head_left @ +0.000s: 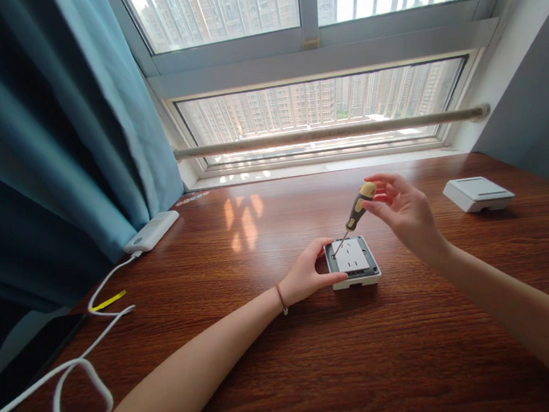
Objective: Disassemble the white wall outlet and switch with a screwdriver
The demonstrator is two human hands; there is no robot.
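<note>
A wall socket (355, 259) with a white face and a dark surrounding frame sits in a white box on the wooden table. My left hand (314, 269) grips it from the left, thumb along the near edge and fingers at the far edge. My right hand (401, 208) holds a screwdriver (357, 208) by the end of its yellow and black handle, between thumb and fingertips. The screwdriver leans, its shaft running down to the left side of the socket, where its tip meets a screw hole. Whether a screw sits there is too small to tell.
A second white box (479, 194) lies at the right on the table (292, 362). To the left are a white power strip (152, 232), its looping white cable (81, 363) with a yellow tie, and a blue curtain (96, 120). Behind the table is a window with a rail (330, 134).
</note>
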